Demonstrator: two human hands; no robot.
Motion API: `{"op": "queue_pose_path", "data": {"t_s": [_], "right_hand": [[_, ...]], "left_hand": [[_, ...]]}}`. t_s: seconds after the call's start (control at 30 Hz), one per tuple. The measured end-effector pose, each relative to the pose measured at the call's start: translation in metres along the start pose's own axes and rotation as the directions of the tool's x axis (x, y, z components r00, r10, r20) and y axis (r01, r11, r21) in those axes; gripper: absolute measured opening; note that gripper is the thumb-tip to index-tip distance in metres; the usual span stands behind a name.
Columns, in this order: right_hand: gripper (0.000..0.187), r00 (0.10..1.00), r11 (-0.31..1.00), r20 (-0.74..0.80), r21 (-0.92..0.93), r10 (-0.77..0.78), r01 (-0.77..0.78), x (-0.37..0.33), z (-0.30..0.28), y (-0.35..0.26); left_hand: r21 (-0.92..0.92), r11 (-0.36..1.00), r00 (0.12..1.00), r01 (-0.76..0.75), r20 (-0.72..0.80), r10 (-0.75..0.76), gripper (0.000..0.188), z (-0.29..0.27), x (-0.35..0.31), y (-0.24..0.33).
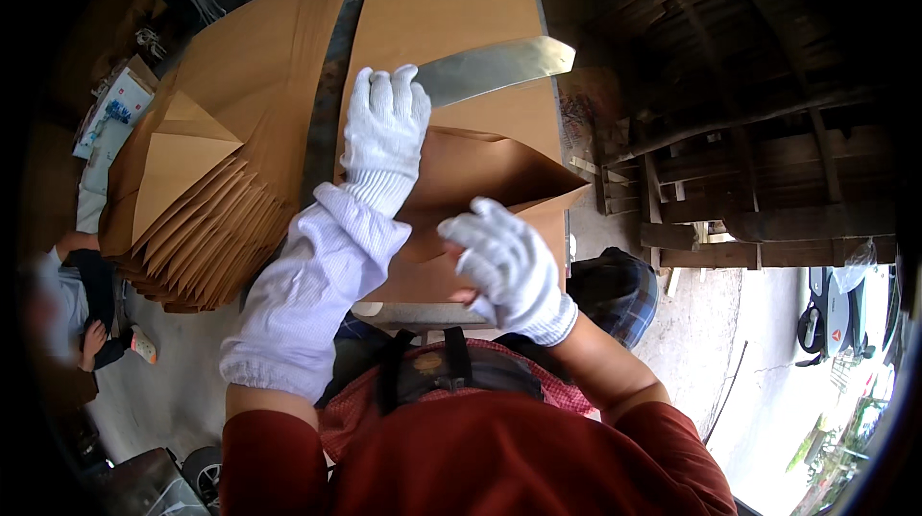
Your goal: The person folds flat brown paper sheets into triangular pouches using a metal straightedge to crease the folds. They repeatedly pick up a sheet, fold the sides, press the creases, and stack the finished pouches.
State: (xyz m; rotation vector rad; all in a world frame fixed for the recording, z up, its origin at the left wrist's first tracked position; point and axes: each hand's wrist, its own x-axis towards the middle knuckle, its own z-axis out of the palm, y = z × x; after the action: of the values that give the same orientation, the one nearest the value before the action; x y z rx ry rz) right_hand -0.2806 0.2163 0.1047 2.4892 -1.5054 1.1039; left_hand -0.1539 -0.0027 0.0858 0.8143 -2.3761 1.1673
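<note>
My left hand, in a white knitted glove and a pale sleeve cover, grips the left end of a flat, shiny metal strip with a pointed far end. The strip lies across brown paper sheets on the table. Just below it, a brown paper bag gapes with its mouth toward the right. Over the bag's near side is my right hand, gloved with thumb and index tips bare. Its fingers are loosely curled and apart, with nothing visible between them.
Folded brown paper bags lie fanned in a pile on the left, over long paper sheets. Another person sits at the far left. A wooden rack stands on the right, with a parked scooter beyond.
</note>
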Motion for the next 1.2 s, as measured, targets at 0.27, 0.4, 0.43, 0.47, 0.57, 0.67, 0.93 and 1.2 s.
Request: {"op": "queue_pose_path", "data": {"t_s": [0.27,0.4,0.43,0.47,0.57,0.67,0.93,1.2], "right_hand": [[0.086,0.583,0.523,-0.187,0.700,0.791,-0.486,-0.130,0.039,0.105],[0.082,0.594,0.467,-0.109,0.736,0.797,-0.491,-0.128,0.031,0.104],[0.082,0.587,0.407,-0.078,0.792,0.806,-0.454,-0.126,0.030,0.110],[0.083,0.580,0.339,-0.045,0.847,0.813,-0.409,-0.124,0.032,0.113],[0.079,0.616,0.306,0.002,0.867,0.788,-0.394,-0.115,0.028,0.128],[0.063,0.660,0.428,0.095,0.690,0.746,-0.583,-0.096,0.012,0.121],[0.066,0.895,0.897,0.130,-0.192,0.426,-0.398,-0.073,0.022,0.106],[0.069,0.889,0.884,0.208,-0.333,0.408,-0.328,-0.061,0.028,0.100]], "left_hand": [[-0.679,0.668,0.788,0.304,0.573,0.224,0.052,-0.073,-0.158,0.076],[-0.795,0.568,0.387,0.213,0.602,0.698,0.054,-0.054,-0.101,0.099],[-0.834,0.551,0.561,0.010,0.461,0.688,0.054,-0.050,-0.094,0.111],[-0.791,0.581,0.703,-0.193,0.302,0.644,0.054,-0.048,-0.086,0.122],[-0.696,0.598,0.800,-0.397,0.057,0.598,0.056,-0.034,-0.053,0.152],[-0.690,0.564,0.680,-0.454,0.140,0.719,0.058,-0.021,-0.034,0.146],[-0.595,0.779,0.555,-0.197,0.588,0.589,0.071,-0.011,-0.004,0.082],[-0.498,0.855,0.712,0.146,0.653,0.259,0.062,0.011,0.008,0.092]]}}
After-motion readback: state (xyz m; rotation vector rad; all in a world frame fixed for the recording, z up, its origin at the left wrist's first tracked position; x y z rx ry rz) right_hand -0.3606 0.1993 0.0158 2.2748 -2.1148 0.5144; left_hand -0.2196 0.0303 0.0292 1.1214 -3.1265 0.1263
